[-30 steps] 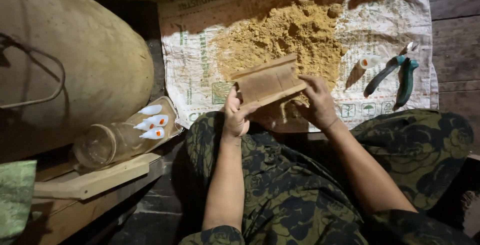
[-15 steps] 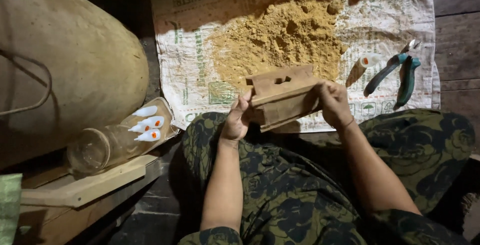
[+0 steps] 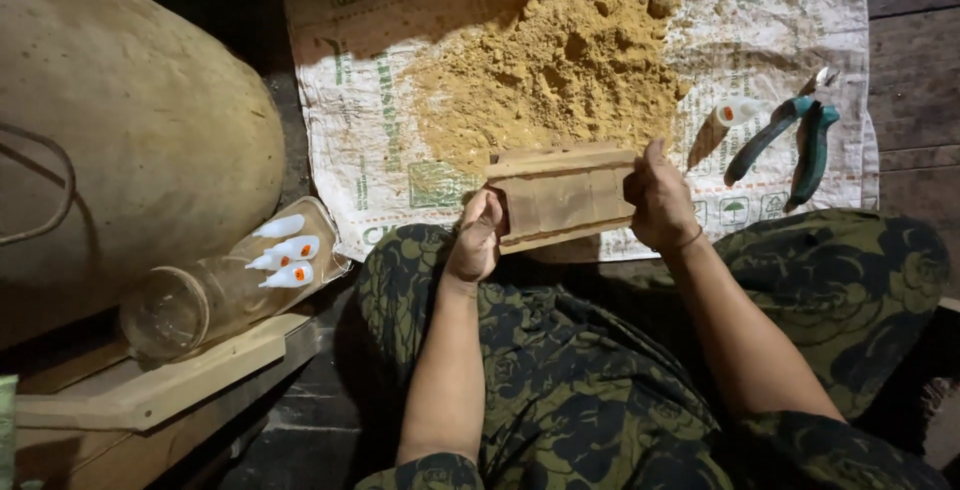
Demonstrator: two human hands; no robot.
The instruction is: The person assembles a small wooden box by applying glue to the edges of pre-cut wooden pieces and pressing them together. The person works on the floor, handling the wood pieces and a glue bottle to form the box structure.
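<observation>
A small wooden box-like mould [image 3: 562,195] is held above my lap between both hands. My left hand [image 3: 478,238] grips its left end and my right hand [image 3: 658,200] grips its right end. Its flat slatted side faces me. Just beyond it lies a heap of yellow-brown sawdust-like powder [image 3: 555,70] on a white woven sack [image 3: 370,150] spread over the floor. My legs in dark green patterned trousers [image 3: 560,380] fill the lower part of the head view.
Green-handled pliers [image 3: 790,135] and a small white bottle [image 3: 735,110] lie on the sack at the right. A clear jar [image 3: 190,305] and several small white bottles with orange caps [image 3: 285,255] rest on a wooden plank at left, beside a large tan rounded sack [image 3: 120,140].
The wooden mould came up off the powder heap and was turned over in both hands, from tilted with its opening showing to level with its flat side towards me.
</observation>
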